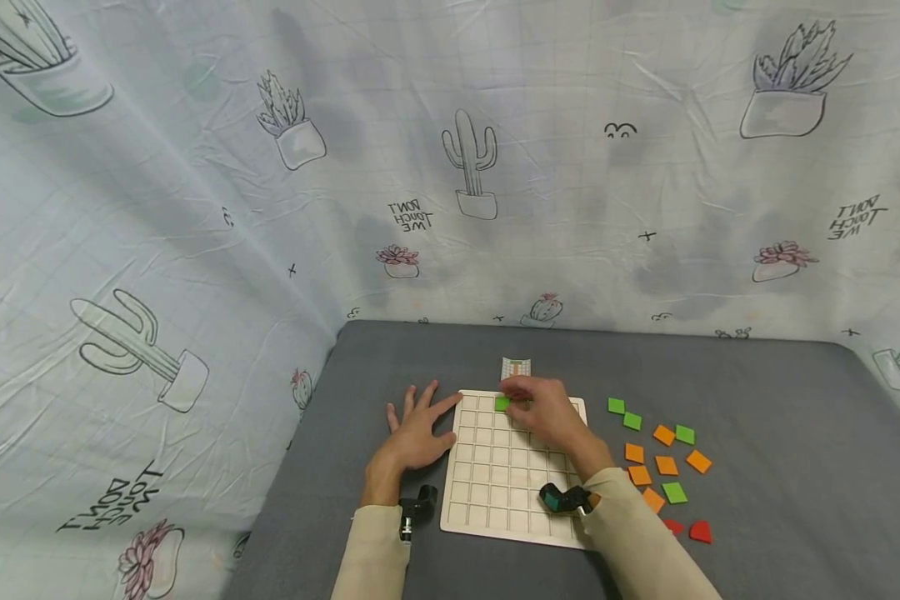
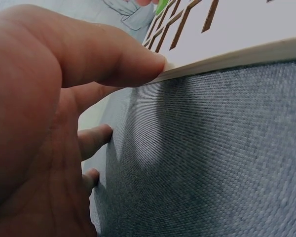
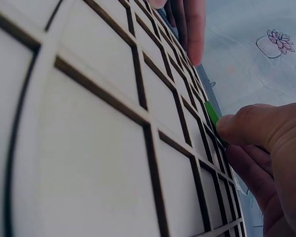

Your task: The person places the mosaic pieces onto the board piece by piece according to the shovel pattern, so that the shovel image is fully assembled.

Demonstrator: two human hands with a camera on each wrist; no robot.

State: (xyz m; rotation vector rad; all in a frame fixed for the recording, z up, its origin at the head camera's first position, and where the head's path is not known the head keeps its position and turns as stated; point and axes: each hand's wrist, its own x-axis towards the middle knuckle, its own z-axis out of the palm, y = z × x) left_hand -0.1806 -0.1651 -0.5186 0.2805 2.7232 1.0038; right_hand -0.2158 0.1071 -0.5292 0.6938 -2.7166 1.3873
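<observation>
A pale wooden board (image 1: 487,483) divided into a grid of square cells lies on the table. My right hand (image 1: 547,412) is over its far edge and pinches a small green square tile (image 1: 502,404) at the far row. The right wrist view shows the thumb (image 3: 237,123) against that green tile (image 3: 211,112); the other fingertips are partly hidden. My left hand (image 1: 418,437) is at the board's left side with its fingers spread. In the left wrist view, the left thumb (image 2: 138,64) touches the board's edge (image 2: 227,58), and other fingertips rest on the cloth.
Right of the board lie several loose green tiles (image 1: 674,492), several orange tiles (image 1: 666,465) and red pieces (image 1: 700,532). A small printed card (image 1: 516,368) with a grid sits beyond the far edge. Grey cloth (image 1: 780,450) covers the table; a patterned curtain (image 1: 555,167) hangs behind.
</observation>
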